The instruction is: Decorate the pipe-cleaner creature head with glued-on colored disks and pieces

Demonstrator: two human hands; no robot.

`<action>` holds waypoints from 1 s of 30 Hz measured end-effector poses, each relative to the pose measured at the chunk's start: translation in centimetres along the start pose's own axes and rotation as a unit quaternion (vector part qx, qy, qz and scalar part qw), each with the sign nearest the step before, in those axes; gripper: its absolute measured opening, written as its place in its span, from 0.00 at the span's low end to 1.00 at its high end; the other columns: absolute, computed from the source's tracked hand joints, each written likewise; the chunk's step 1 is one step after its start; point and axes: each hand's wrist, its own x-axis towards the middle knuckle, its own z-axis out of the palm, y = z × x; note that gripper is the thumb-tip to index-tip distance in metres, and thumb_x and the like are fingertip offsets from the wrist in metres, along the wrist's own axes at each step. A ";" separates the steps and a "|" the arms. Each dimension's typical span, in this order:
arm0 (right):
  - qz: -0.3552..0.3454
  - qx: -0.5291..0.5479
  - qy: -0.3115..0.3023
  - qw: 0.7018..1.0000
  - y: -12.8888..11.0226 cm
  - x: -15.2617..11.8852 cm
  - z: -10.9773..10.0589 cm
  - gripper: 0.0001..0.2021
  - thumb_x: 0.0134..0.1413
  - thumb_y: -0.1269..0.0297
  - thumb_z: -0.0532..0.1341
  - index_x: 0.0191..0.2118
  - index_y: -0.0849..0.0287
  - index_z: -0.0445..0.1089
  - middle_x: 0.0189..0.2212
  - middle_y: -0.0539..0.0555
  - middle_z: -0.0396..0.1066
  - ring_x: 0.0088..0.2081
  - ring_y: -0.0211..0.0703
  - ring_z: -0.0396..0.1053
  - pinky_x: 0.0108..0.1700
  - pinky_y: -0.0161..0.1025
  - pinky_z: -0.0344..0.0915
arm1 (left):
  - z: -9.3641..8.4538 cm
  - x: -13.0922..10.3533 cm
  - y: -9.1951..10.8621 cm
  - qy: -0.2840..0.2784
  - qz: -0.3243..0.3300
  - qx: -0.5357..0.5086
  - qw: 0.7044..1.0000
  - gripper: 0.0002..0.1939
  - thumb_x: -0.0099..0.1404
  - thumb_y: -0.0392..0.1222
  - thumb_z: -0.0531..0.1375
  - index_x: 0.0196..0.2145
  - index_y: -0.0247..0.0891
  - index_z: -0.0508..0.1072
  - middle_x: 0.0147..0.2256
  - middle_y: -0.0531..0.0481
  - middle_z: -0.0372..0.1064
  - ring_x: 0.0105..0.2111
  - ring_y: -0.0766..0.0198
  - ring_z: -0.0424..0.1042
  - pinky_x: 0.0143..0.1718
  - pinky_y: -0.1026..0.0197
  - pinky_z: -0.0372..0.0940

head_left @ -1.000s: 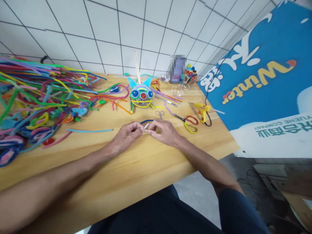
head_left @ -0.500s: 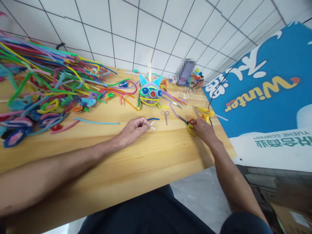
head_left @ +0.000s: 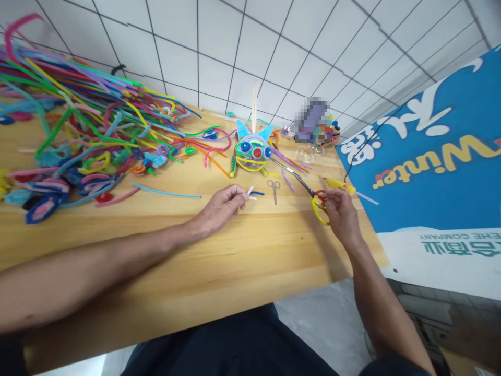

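Observation:
My left hand (head_left: 225, 209) pinches a small pale pink piece (head_left: 252, 194) whose two ends stick out past the fingertips. Just behind it lies a short blue pipe cleaner (head_left: 258, 193). In my right hand (head_left: 342, 211) are scissors (head_left: 319, 206) with red and yellow handles, held by the handles above the table, blades pointing up and left. Small metal scissors (head_left: 274, 190) rest between the hands. Beyond them sits a round figure (head_left: 252, 154) with blue ears, blue eyes and a red nose.
Colourful pipe cleaners (head_left: 90, 125) are heaped at the left of the wooden table (head_left: 219, 261). A yellow glue gun (head_left: 338, 184) lies beside my right hand. Clear plastic balls (head_left: 304, 154) are at the back, near a blue printed board (head_left: 434, 172).
My right hand has raised the scissors from near the table, and their blades now point more toward the figure. The whole view has shifted, with things appearing farther right.

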 end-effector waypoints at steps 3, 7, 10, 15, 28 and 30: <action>0.085 0.178 -0.072 0.978 -3.2 -1.0 1.7 0.14 0.56 0.61 0.62 0.48 0.52 0.68 0.46 0.55 0.78 0.50 0.49 0.76 0.51 0.47 0.72 | 0.0 0.1 -0.2 0.018 0.009 -0.018 1.000 0.11 0.67 0.45 0.59 0.30 0.38 0.66 0.23 0.57 0.60 0.20 0.72 0.54 0.21 0.66 0.50; 0.088 0.268 -0.258 0.924 -7.8 -1.8 4.8 0.28 0.50 0.60 0.69 0.58 0.48 0.69 0.43 0.52 0.73 0.44 0.44 0.72 0.45 0.40 0.70 | -0.1 0.4 -0.4 0.060 0.043 -0.034 0.997 0.12 0.69 0.46 0.59 0.30 0.38 0.66 0.22 0.58 0.58 0.20 0.71 0.55 0.21 0.66 0.51; 0.077 0.285 -0.338 0.893 -10.0 -1.9 7.3 0.31 0.44 0.55 0.75 0.55 0.50 0.70 0.38 0.49 0.66 0.33 0.38 0.64 0.35 0.36 0.64 | -0.2 0.5 -0.5 0.088 0.061 -0.041 0.993 0.12 0.70 0.47 0.59 0.31 0.38 0.68 0.21 0.58 0.58 0.20 0.71 0.56 0.21 0.67 0.52; 0.072 0.270 -0.369 0.886 -11.5 -1.5 9.4 0.30 0.43 0.42 0.75 0.47 0.53 0.67 0.32 0.47 0.64 0.31 0.38 0.60 0.33 0.36 0.59 | -0.2 0.5 -0.3 0.100 0.089 -0.074 0.988 0.11 0.71 0.49 0.59 0.36 0.38 0.70 0.26 0.56 0.67 0.21 0.71 0.61 0.22 0.67 0.58; 0.043 0.208 -0.368 0.905 -11.5 -1.3 9.8 0.28 0.50 0.36 0.69 0.44 0.54 0.67 0.29 0.46 0.62 0.30 0.38 0.56 0.32 0.37 0.52 | 0.0 0.7 0.1 0.073 0.089 -0.068 0.991 0.10 0.70 0.45 0.59 0.32 0.38 0.68 0.21 0.59 0.62 0.20 0.71 0.61 0.23 0.66 0.56; 0.043 0.200 -0.368 0.907 -11.7 -1.3 9.7 0.28 0.51 0.36 0.69 0.44 0.54 0.67 0.29 0.46 0.61 0.30 0.38 0.55 0.32 0.37 0.52 | -0.1 0.6 0.1 0.067 0.088 -0.067 0.992 0.10 0.69 0.45 0.59 0.33 0.38 0.68 0.21 0.59 0.62 0.20 0.71 0.61 0.23 0.66 0.56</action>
